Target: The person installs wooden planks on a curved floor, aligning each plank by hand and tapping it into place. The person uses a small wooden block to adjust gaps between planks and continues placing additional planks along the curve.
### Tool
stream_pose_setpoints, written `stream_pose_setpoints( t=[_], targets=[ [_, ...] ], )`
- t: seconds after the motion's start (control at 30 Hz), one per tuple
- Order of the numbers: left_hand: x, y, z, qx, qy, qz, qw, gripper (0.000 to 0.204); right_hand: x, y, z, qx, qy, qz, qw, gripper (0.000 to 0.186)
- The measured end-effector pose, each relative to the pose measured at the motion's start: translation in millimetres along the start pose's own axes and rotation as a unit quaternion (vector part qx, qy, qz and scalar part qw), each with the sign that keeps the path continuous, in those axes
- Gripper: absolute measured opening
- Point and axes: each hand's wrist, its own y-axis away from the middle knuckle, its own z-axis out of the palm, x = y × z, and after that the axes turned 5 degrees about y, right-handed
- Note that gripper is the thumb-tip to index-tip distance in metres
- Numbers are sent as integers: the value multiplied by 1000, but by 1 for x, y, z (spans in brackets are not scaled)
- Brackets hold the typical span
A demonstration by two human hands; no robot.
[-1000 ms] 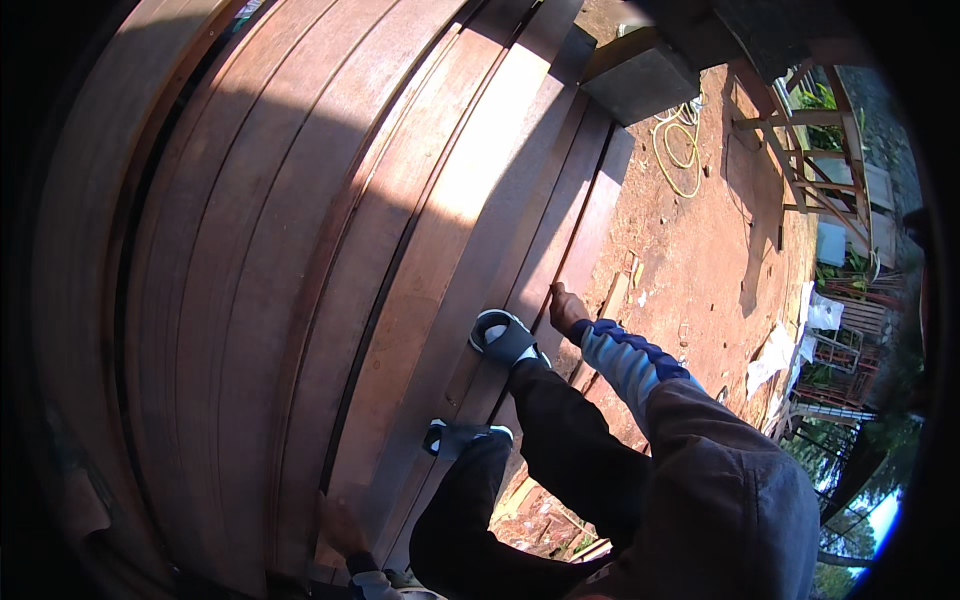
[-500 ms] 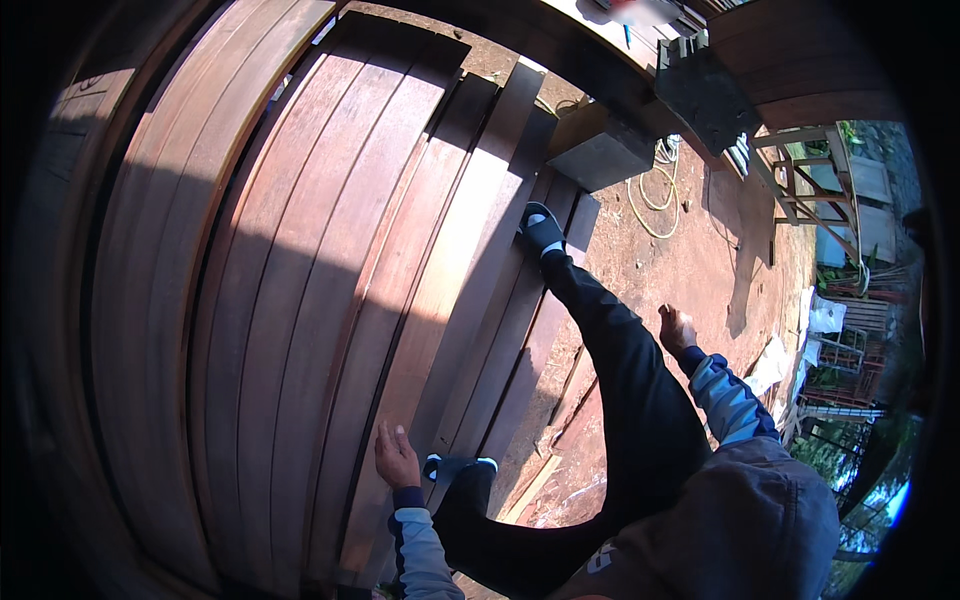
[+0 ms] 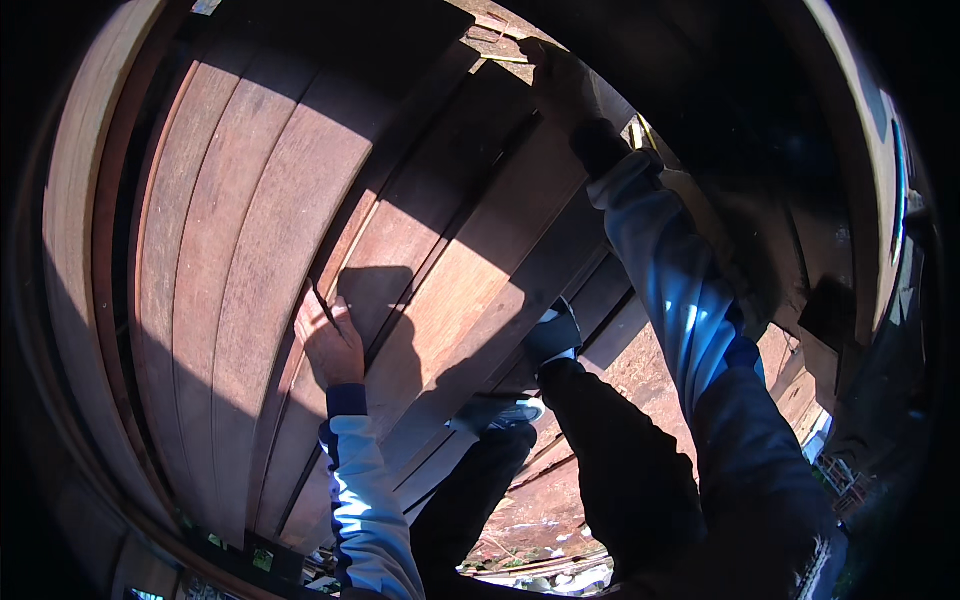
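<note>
My left hand (image 3: 330,340) is at the long edge of a reddish-brown plank (image 3: 280,190) in the left half of the view, fingers bent against it. My right hand (image 3: 560,85) reaches up to the top, in shadow beside the far ends of the planks; what its fingers touch or hold is unclear. My dark-sandaled right foot (image 3: 550,330) stands on the boards, with my other foot (image 3: 505,410) lower and to its left. Long boards lie side by side under and left of me, partly sunlit.
A dark overhead structure (image 3: 800,120) fills the upper right, with a pale curved board (image 3: 865,150) at the far right. Reddish ground (image 3: 620,360) shows beside the boards and between my legs, with scraps of wood and debris. A separate raised board (image 3: 75,230) runs along the far left.
The view has swung. My right hand has moved from out over the ground to high up by the plank ends. My left hand, apart before, is now at a plank edge.
</note>
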Motion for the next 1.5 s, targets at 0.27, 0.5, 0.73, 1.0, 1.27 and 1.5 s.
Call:
stream_pose_setpoints(
  t=[0.27,0.5,0.73,1.0,1.27,1.5],
  targets=[
    [-13,-52,30,-82,25,-289,953,63,32,-53,38,-169,-164,-160,958,32],
    [-10,-63,30,-28,139,-202,969,61,25,-74,23,-314,-217,-109,918,32],
    [-7,-49,21,-75,70,-312,945,68,26,-68,30,-296,-234,-95,921,33],
    [-76,-13,52,-69,21,-202,977,44,22,-63,9,-105,51,-267,956,16],
    [-37,-25,46,48,127,-63,989,54,28,-69,36,-326,-316,-101,885,28],
    [-29,-35,41,37,115,-27,992,51,42,-60,37,-325,-343,-85,877,28]
  ],
)
